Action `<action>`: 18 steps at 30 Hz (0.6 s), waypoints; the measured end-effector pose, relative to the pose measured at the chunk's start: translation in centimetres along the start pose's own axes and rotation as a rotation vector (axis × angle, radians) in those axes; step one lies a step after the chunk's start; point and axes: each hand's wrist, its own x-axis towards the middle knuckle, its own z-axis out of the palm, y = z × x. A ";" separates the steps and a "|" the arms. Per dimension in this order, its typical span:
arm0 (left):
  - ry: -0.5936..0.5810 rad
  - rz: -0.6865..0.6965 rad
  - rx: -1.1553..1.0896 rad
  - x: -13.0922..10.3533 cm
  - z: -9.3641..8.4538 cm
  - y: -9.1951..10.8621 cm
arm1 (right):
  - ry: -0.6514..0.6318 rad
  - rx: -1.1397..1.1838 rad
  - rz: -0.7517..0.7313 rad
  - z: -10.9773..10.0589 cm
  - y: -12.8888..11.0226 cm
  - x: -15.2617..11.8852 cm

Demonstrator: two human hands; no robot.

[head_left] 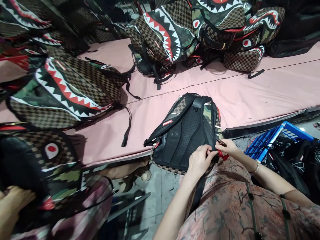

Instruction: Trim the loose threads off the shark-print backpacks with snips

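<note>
A backpack [186,133] lies with its black padded back panel and shoulder straps facing up. It rests partly on the pink-covered table edge and partly against my lap. My left hand [200,160] is closed on the backpack's lower right side, thumb and fingers pinching near the edge. Just right of it, my right hand [231,149] is closed around a small dark brown tool, too little of which shows to name. A bit of red fabric [223,155] sticks out below my right fingers at the bag's side.
Shark-mouth backpacks lie on the pink table [240,103], one large backpack [72,90] at left and a pile [170,36] at the back. A co-worker's hand [17,200] touches another backpack [60,160] at lower left. A blue crate [265,141] with black items stands at right.
</note>
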 end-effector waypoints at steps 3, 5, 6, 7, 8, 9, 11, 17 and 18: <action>-0.019 0.017 0.162 -0.1 -1.5 0.0 | 0.012 -0.018 -0.092 1.0 -2.1 1.5; 0.087 -0.012 0.154 -0.4 -2.6 -0.4 | 0.024 0.010 -0.137 1.6 -3.8 2.6; 0.175 -0.026 0.121 -0.6 -2.9 -0.7 | 0.033 0.032 -0.164 1.8 -4.6 3.2; 0.266 -0.037 0.074 -0.7 -3.0 -1.1 | 0.046 0.050 -0.194 2.1 -5.3 3.7; 0.346 -0.048 0.020 -0.8 -2.9 -1.4 | 0.064 0.059 -0.220 2.4 -5.8 4.1; 0.407 -0.060 -0.031 -0.9 -2.7 -1.8 | 0.079 0.054 -0.241 2.7 -6.3 4.5; 0.483 -0.076 -0.090 -0.9 -1.8 -2.4 | 0.100 -0.005 -0.268 3.2 -6.8 5.1; 0.679 0.033 0.012 0.1 0.7 -2.6 | 0.132 -0.153 -0.268 3.9 -6.6 5.5; 0.680 0.057 0.016 0.3 0.9 -2.6 | 0.128 -0.159 -0.263 3.9 -6.5 5.5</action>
